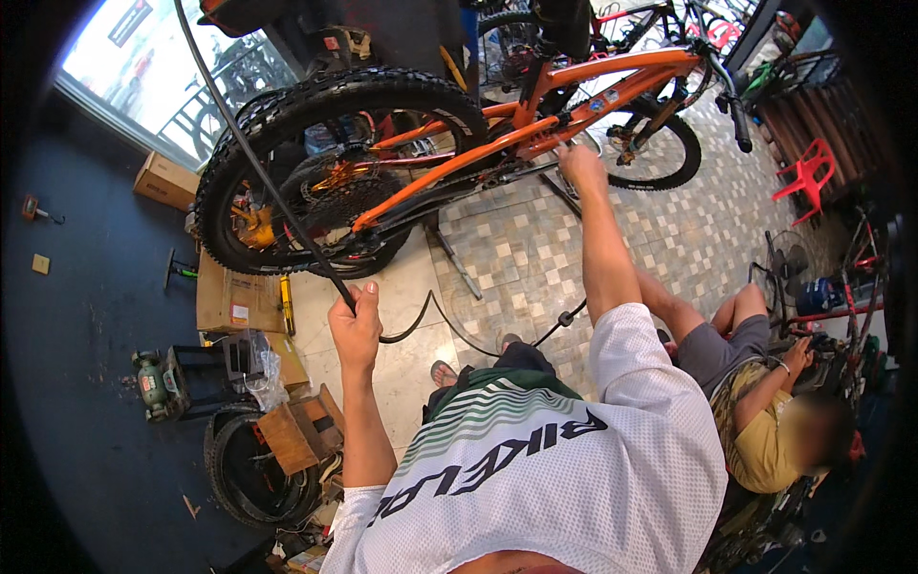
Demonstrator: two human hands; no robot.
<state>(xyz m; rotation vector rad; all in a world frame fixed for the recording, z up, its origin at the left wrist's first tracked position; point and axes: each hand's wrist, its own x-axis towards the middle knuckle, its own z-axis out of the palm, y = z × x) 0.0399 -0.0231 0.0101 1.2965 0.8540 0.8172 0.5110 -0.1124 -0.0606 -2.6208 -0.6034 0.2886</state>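
A black hose (pixel 251 158) slants down from the top edge across the rear wheel into my left hand (pixel 355 327), whose fingers are wrapped round it. Below that hand a black line (pixel 421 311) curves over the floor past my feet. An orange mountain bike (pixel 459 170) is held up off the floor ahead of me, its knobby rear wheel (pixel 222 234) at the left. My right arm is stretched forward, with my right hand (pixel 583 168) closed at the bike's middle, near the crank and lower frame. What its fingers grip is hidden.
A seated person (pixel 765 421) works with their hands at my right. Cardboard boxes (pixel 229 297), a bench grinder (pixel 153 385) and loose tyres (pixel 239 469) stand on the left. A red chair (pixel 811 180) is at the far right, with more bikes (pixel 507 48) behind.
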